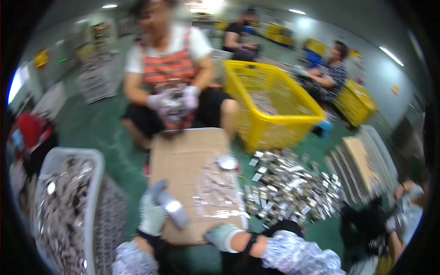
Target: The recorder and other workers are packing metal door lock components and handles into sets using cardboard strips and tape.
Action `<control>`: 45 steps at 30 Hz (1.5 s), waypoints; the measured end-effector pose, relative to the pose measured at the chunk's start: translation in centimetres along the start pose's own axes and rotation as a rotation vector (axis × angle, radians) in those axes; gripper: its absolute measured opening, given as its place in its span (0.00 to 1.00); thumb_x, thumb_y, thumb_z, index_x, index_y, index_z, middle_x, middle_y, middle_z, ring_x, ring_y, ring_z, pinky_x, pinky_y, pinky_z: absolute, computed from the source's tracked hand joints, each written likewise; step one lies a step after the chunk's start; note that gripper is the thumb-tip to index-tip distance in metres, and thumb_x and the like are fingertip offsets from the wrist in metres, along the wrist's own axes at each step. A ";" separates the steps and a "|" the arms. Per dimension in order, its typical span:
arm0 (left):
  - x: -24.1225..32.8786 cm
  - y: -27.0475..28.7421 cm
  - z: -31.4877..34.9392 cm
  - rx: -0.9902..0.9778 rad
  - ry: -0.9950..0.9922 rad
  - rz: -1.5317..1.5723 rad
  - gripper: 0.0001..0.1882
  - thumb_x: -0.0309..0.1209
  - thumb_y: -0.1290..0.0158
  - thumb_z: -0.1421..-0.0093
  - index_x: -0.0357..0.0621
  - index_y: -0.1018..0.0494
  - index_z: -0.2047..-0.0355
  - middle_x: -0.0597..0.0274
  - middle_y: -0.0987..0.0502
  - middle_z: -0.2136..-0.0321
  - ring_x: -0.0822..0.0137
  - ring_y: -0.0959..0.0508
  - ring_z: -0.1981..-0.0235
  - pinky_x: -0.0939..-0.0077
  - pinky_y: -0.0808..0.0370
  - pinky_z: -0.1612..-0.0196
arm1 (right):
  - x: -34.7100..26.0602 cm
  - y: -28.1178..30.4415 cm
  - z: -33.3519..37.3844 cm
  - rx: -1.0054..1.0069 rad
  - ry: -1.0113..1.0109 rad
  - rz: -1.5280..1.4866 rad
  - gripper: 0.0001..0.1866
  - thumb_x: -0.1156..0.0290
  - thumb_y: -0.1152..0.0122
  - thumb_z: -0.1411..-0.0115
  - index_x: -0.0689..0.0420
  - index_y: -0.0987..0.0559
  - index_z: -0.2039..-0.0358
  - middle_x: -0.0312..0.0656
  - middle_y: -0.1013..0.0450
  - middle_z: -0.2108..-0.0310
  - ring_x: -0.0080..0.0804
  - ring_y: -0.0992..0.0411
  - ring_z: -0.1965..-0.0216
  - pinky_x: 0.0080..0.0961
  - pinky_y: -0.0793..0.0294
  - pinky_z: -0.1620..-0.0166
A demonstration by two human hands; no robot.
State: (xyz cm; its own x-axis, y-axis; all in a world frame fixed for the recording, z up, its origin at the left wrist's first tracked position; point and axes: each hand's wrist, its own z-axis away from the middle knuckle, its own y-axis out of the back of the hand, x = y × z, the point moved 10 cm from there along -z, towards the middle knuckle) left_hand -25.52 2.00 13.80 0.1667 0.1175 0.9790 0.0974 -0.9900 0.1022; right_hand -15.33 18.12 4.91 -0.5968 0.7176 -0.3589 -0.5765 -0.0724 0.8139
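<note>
Grey metal filled my left hand: its grip was closed around a short metal piece, held over the near left of the cardboard sheet. My right hand rested at the sheet's near edge; whether that grip was open I could not tell. Loose shiny parts lay just right of the piece. Judging by the blur, a steadier, squarer hold would have served better.

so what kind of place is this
Probably a factory or workshop floor where small metal parts are sorted by hand. A pile of shiny metal pieces lies on the green floor, yellow crates stand about, and several people sit low around a cardboard sheet.
</note>
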 end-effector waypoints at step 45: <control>0.1 1.7 -0.2 -0.040 -0.055 0.025 0.34 0.11 0.54 0.58 0.38 0.31 0.46 0.54 0.29 0.47 0.62 0.31 0.44 0.71 0.37 0.39 | -0.5 0.1 -0.5 -0.105 0.039 0.105 0.16 0.62 0.49 0.41 0.51 0.26 0.54 0.49 0.25 0.58 0.51 0.26 0.58 0.40 0.26 0.57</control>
State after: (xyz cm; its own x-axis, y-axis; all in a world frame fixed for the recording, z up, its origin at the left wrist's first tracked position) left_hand -25.54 0.32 14.07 0.2227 0.0958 0.9702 0.0532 -0.9949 0.0860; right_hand -15.34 17.37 4.91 -0.6765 0.6754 -0.2936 -0.5640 -0.2187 0.7963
